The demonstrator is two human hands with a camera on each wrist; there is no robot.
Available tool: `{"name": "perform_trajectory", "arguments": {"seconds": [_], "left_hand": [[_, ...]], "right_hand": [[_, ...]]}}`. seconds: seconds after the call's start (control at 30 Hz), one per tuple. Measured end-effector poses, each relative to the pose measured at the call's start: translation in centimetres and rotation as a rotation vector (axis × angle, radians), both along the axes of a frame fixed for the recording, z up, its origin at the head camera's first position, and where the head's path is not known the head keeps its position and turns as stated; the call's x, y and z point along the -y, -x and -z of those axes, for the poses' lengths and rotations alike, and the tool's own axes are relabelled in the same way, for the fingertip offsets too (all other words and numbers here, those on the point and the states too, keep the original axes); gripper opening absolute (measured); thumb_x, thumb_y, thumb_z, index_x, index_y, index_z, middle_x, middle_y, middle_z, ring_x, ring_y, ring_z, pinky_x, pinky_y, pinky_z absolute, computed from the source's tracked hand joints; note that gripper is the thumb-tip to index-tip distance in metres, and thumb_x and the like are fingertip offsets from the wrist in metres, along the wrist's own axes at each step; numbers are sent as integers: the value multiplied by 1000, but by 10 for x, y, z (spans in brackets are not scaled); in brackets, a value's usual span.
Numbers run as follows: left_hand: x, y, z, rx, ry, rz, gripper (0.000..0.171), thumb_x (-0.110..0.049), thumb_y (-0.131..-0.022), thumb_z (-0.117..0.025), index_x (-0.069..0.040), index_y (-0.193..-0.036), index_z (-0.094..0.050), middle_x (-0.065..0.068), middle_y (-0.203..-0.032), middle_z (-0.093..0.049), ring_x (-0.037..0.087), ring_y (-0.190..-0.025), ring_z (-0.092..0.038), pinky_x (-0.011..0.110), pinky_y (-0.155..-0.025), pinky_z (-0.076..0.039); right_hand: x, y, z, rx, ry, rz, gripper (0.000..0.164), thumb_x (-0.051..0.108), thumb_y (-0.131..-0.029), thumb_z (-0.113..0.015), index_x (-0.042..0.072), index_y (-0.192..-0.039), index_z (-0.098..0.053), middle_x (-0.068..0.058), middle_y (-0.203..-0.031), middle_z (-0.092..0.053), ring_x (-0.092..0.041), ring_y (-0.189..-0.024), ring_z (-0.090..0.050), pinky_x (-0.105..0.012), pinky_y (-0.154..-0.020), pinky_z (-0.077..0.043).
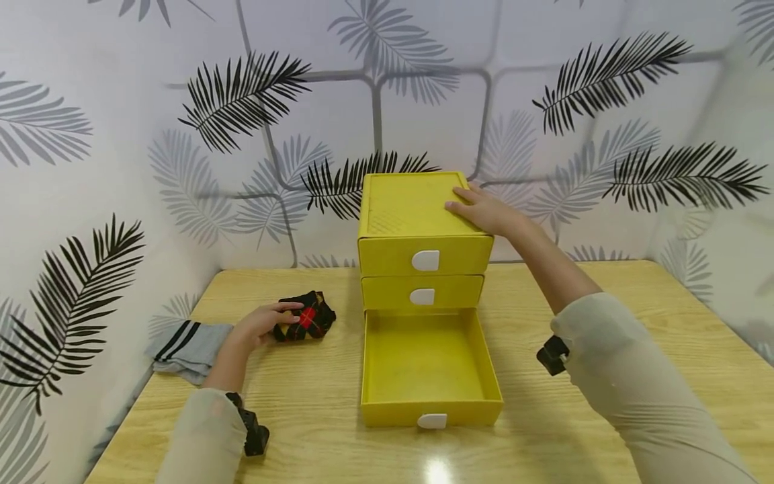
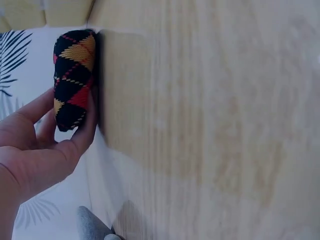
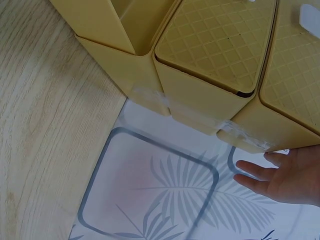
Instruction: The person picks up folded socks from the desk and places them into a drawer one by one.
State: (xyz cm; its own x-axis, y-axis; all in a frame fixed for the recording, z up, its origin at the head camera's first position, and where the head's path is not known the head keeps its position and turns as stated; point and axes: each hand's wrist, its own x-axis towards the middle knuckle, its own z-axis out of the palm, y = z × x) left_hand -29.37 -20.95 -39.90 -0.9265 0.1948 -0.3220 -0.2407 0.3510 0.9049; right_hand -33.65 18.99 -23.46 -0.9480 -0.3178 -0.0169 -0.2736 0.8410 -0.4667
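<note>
My left hand (image 1: pixel 261 324) grips a folded argyle sock (image 1: pixel 308 316) in black, red and yellow, on the table left of the yellow drawer unit (image 1: pixel 417 202). Seen from the left wrist, thumb and fingers (image 2: pixel 84 131) lie around one end of the folded sock (image 2: pixel 75 80), which stands out past them. My right hand (image 1: pixel 484 210) rests on the right side of the unit's top, fingers spread. From the right wrist, that hand (image 3: pixel 287 175) shows beside the unit's upper edge. The bottom drawer (image 1: pixel 432 413) is pulled out; the two drawers above it are closed.
A folded grey sock (image 1: pixel 190 346) with black stripes lies at the table's left edge, beside my left forearm. The wooden table (image 1: pixel 314 417) meets a leaf-patterned wall (image 1: pixel 423 121) behind the unit. White tabs (image 1: pixel 426 260) mark the drawer fronts.
</note>
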Motion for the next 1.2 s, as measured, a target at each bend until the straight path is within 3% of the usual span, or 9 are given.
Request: {"name": "perform_trajectory", "arguments": {"seconds": [0.03, 0.23, 0.43, 0.57, 0.63, 0.73, 0.87, 1.07, 1.2], "left_hand": [[1, 0, 0, 12, -27, 0, 44, -13, -82, -50, -11, -124, -38, 17, -128, -25, 13, -38, -10, 25, -36, -17], [-1, -6, -3, 87, -155, 9, 45, -10, -82, -48, -13, -126, -36, 14, -134, -8, 10, -36, -10, 22, -35, -21], [-9, -16, 1, 155, -306, -25, 48, 0, -82, -44, -13, -128, -33, 13, -134, 10, 12, -39, -23, 38, -64, -37], [-13, -21, 1, 136, -341, -14, 51, 1, -82, -45, -13, -129, -30, 12, -134, 13, 6, -40, -25, 27, -52, -37], [-16, -24, -2, 127, -340, -16, 53, 0, -81, -46, -14, -129, -30, 11, -134, 12, 9, -44, -21, 24, -43, -25], [-20, -30, -9, 114, -369, -15, 55, 1, -80, -47, -13, -130, -27, 10, -134, 15, 21, -77, -45, 27, -55, -38], [-27, -38, -19, 98, -431, -15, 55, 3, -81, -45, -11, -130, -25, 9, -133, 16, 35, -118, -8, 48, -81, -31], [-40, -49, -36, 76, -482, -42, 56, 6, -80, -46, -11, -130, -26, 10, -135, 7, 33, -114, -20, 50, -84, -26], [-44, -59, -44, 51, -428, -65, 56, 4, -79, -48, -14, -129, -29, 10, -135, 3, 24, -89, -38, 49, -83, -28]], "right_hand": [[0, 0, 0, -2, 1, -2, 65, 50, -83, -28, 13, -133, -10, -12, -134, 10, -31, -119, 4, -50, -91, -2], [1, -1, 0, -10, 0, -3, 65, 49, -84, -28, 12, -133, -10, -12, -134, 10, -31, -119, 4, -50, -91, -2], [2, -2, 2, -9, 10, -8, 65, 50, -83, -28, 13, -133, -11, -11, -135, 8, -31, -120, 3, -50, -91, -3], [1, -1, 2, -5, 3, -10, 65, 50, -84, -28, 12, -133, -10, -12, -134, 10, -30, -120, 4, -49, -91, -2], [0, -1, 1, -6, -2, -9, 65, 49, -84, -27, 12, -133, -10, -12, -134, 10, -30, -120, 4, -49, -91, -2], [0, -1, -1, -7, -4, -7, 64, 49, -84, -28, 12, -133, -10, -11, -135, 9, -30, -120, 3, -49, -91, -3], [0, -3, -2, -2, 1, -2, 63, 48, -84, -29, 13, -133, -11, -11, -135, 8, -31, -120, 3, -50, -91, -4], [0, -3, -2, 6, 9, 8, 63, 48, -84, -29, 14, -134, -10, -9, -135, 8, -30, -120, 3, -50, -91, -4], [0, -3, -2, 10, 10, 14, 64, 49, -84, -29, 14, -134, -10, -9, -135, 8, -31, -120, 3, -50, -91, -4]]}}
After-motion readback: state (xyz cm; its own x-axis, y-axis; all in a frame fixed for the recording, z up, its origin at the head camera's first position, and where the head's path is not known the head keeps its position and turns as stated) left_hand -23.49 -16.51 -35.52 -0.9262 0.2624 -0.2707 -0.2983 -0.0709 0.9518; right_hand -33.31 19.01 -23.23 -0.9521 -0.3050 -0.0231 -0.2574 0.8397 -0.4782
